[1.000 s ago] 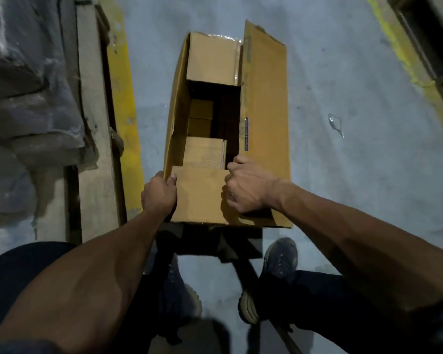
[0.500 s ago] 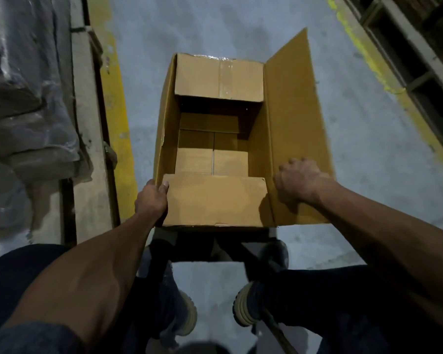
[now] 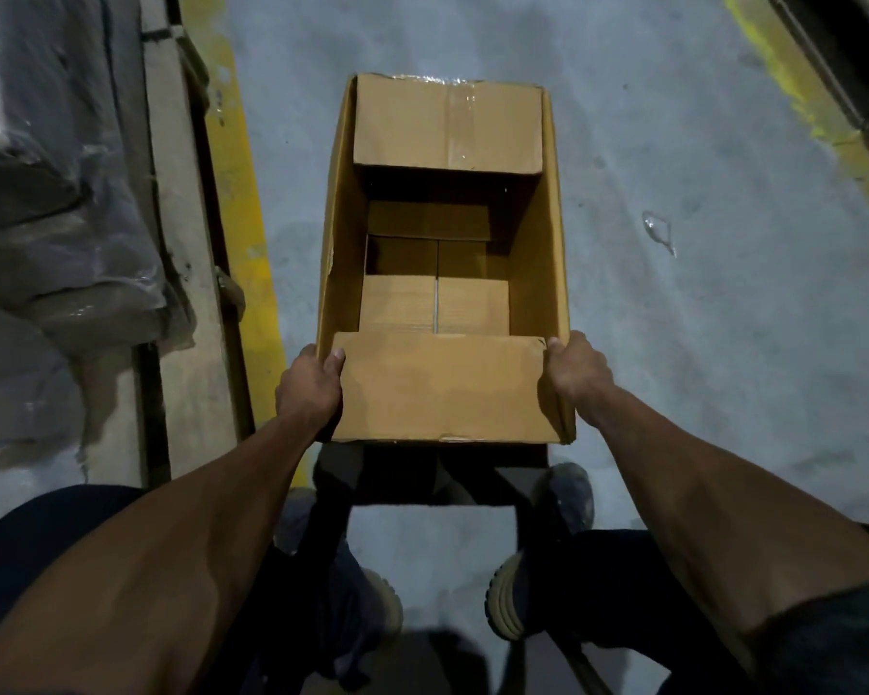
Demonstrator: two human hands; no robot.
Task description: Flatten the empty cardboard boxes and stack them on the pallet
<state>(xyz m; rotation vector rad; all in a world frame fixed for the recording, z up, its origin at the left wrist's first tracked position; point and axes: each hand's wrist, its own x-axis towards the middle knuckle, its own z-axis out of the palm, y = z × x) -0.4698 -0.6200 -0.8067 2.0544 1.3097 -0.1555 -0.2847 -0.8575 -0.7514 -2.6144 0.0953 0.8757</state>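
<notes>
**Open box gripped at both near corners**

You hold the cardboard box at its near end, open side up, over the grey concrete floor. All places below are given relative to the box.

- Your left hand grips the near left corner: thumb on top of the near flap, fingers curled round the outer wall and hidden behind it.
- Your right hand grips the near right corner, fingers curled over the side wall's edge just beside the near flap.
- Near flap folded inward, lying roughly level across the opening. Far flap folded inward likewise, with a strip of shiny clear tape down its middle.
- Inside, the bottom flaps are shut, with a seam running down the centre. No contents visible.
- Cannot tell whether the base touches the floor.

Surroundings: to the left of the box a yellow painted line runs along the floor, and beyond it a wooden pallet carries a plastic-wrapped load. To the right, a scrap of clear plastic lies on the floor, well apart; a second yellow line runs further right. Your shoes stand just below the near end.
</notes>
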